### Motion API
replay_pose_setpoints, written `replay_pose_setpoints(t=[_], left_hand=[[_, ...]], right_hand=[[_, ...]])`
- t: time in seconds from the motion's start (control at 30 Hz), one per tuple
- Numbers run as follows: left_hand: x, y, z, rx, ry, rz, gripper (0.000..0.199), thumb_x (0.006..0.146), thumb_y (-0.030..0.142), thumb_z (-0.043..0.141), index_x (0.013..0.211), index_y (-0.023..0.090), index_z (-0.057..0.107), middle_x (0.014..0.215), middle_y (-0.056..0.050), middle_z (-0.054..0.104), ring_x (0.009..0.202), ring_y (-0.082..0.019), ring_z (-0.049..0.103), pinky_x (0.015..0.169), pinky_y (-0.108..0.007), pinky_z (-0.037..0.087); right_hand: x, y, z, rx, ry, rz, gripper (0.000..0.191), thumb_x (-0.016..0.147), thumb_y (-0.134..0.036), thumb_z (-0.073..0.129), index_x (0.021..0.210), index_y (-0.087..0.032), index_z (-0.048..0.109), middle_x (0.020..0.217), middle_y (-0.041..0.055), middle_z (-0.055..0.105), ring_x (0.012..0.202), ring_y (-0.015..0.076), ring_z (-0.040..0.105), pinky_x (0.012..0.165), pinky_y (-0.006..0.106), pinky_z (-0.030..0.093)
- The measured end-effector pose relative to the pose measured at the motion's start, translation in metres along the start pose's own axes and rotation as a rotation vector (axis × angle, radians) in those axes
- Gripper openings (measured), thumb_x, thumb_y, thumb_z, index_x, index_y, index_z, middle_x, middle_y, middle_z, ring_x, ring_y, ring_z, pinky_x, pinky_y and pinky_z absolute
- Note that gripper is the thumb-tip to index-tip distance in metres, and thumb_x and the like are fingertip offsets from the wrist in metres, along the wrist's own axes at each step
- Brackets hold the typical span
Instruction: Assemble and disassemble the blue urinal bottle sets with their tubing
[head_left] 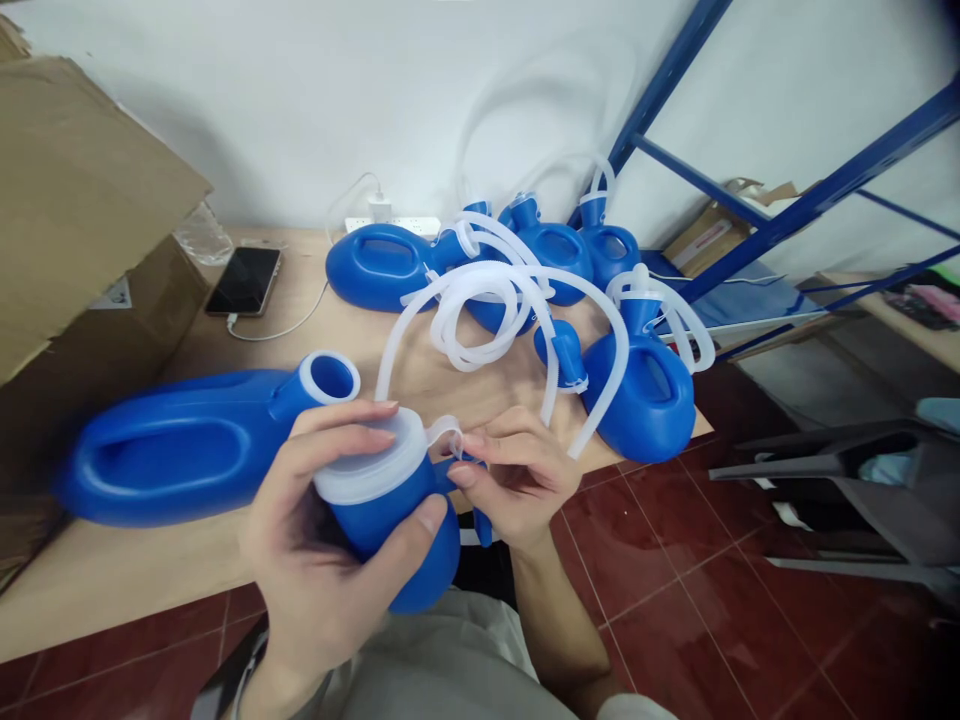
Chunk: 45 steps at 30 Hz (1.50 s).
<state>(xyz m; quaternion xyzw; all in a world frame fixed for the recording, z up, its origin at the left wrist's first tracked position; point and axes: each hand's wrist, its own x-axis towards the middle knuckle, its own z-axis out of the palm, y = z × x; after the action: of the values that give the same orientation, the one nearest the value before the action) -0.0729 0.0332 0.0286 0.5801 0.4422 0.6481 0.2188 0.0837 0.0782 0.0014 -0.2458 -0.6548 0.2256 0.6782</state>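
Observation:
My left hand (315,560) is wrapped round a blue cup-shaped urinal head (405,575), held tilted above the table's front edge. A translucent white lid (375,460) covers its wide mouth, and my left fingers rest on top of it. With thumb and forefinger, my right hand (517,480) pinches the curled end of the lid strap (445,428) beside a narrow blue stem. Left of my hands lies a blue urinal bottle (187,430) on its side, its round neck uncovered and facing right.
Several blue urinal bottles (382,265) with coiled translucent hoses (480,345) crowd the table's back and right. A phone (244,280) on a charging cable lies near a cardboard box (82,190) at left. A blue metal rack (720,180) stands at right, above a grey chair (862,500).

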Motion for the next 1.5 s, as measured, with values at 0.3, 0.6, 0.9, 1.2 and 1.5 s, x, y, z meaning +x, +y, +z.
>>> replay_pose_setpoints(t=[0.3, 0.6, 0.9, 1.2, 1.5], left_hand=[[0.001, 0.0, 0.001, -0.014, -0.021, -0.032, 0.039, 0.079, 0.011, 0.084, 0.113, 0.027, 0.07, 0.119, -0.003, 0.075, 0.118, -0.027, 0.07, 0.099, -0.046, 0.062], [-0.001, 0.001, 0.001, -0.06, -0.047, -0.072, 0.039, 0.082, 0.012, 0.082, 0.115, 0.029, 0.071, 0.118, -0.006, 0.074, 0.117, -0.031, 0.07, 0.093, -0.052, 0.066], [-0.002, 0.004, -0.003, -0.038, -0.019, -0.085, 0.033, 0.084, 0.014, 0.082, 0.111, 0.029, 0.071, 0.117, -0.005, 0.075, 0.119, -0.032, 0.07, 0.098, -0.057, 0.065], [-0.005, 0.009, -0.004, -0.021, 0.019, -0.051, 0.038, 0.079, 0.012, 0.085, 0.11, 0.029, 0.072, 0.117, -0.004, 0.076, 0.117, -0.03, 0.071, 0.09, -0.05, 0.068], [0.002, 0.025, -0.005, 0.149, 0.039, 0.086, 0.034, 0.072, 0.019, 0.085, 0.1, 0.031, 0.069, 0.101, 0.0, 0.076, 0.1, -0.027, 0.075, 0.076, -0.046, 0.07]], right_hand=[[-0.001, -0.001, -0.005, -0.072, -0.043, 0.037, 0.013, 0.095, -0.021, 0.081, 0.106, -0.028, 0.082, 0.087, -0.0004, 0.077, 0.074, 0.0138, 0.075, 0.068, 0.028, 0.066], [0.004, 0.002, 0.0, -0.058, -0.027, -0.07, 0.02, 0.097, -0.041, 0.078, 0.088, -0.024, 0.074, 0.074, -0.0008, 0.071, 0.062, 0.0136, 0.069, 0.056, 0.026, 0.062], [0.002, 0.013, -0.003, -0.099, -0.034, -0.237, 0.013, 0.096, -0.039, 0.078, 0.101, -0.026, 0.078, 0.083, -0.0005, 0.075, 0.062, 0.0135, 0.071, 0.051, 0.025, 0.061], [-0.006, 0.001, -0.014, -0.167, -0.133, -0.214, 0.016, 0.1, -0.03, 0.076, 0.115, -0.027, 0.08, 0.097, 0.0043, 0.072, 0.074, 0.0161, 0.071, 0.058, 0.03, 0.061], [-0.01, -0.008, -0.016, -0.246, -0.107, -0.278, 0.03, 0.102, -0.03, 0.075, 0.132, -0.029, 0.077, 0.098, 0.0055, 0.074, 0.077, 0.0181, 0.074, 0.056, 0.032, 0.065]])
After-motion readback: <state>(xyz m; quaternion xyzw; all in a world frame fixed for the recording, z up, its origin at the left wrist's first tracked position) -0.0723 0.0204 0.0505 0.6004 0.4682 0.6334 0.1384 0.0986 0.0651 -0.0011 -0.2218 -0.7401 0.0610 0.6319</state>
